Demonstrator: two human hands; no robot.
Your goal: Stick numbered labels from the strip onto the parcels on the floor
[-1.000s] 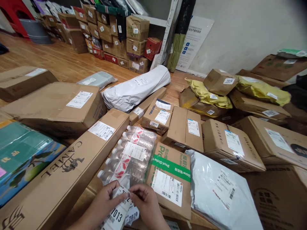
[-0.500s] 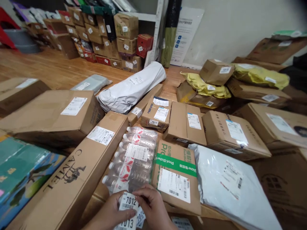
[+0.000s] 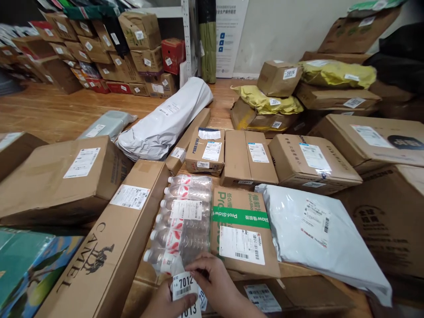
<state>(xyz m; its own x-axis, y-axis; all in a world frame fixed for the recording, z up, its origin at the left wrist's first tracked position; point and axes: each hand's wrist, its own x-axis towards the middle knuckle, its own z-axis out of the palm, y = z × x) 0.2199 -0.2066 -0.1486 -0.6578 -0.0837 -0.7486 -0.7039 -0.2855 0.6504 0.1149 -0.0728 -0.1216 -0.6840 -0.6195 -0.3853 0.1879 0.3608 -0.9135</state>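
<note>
White paper, printed in black with 7012 above 7013, forms the label strip (image 3: pixel 183 285) in the person's left hand (image 3: pixel 162 302), whose thumb lies across the front and clamps it from below; the right hand (image 3: pixel 215 280) has its thumb and forefinger drawn narrow in a pinch on the strip's upper right edge, its other fingers curled; behind the strip more labels (image 3: pixel 202 301) show in part, their numbers mostly hidden; with the hands as the middle of the dial, the strip sits there, in front of the nearest bottle, though whether it touches cannot be told; at twelve o'clock lies the clear pack of bottles (image 3: pixel 185 221), a shipping label across it, and beyond it a small carton marked 7011 (image 3: pixel 205 152); at two o'clock, just beside the bottles, is a Prof-Slow carton (image 3: pixel 236 198) with a green band; farther out, between two and three, lies a glossy white parcel (image 3: pixel 285 212); at three a low brown box (image 3: pixel 311 293) bears a label; at ten a long CAMEL carton (image 3: pixel 89 260) slants away; at nine, well apart, is a green box (image 3: pixel 20 251) with a fruit picture.
</note>
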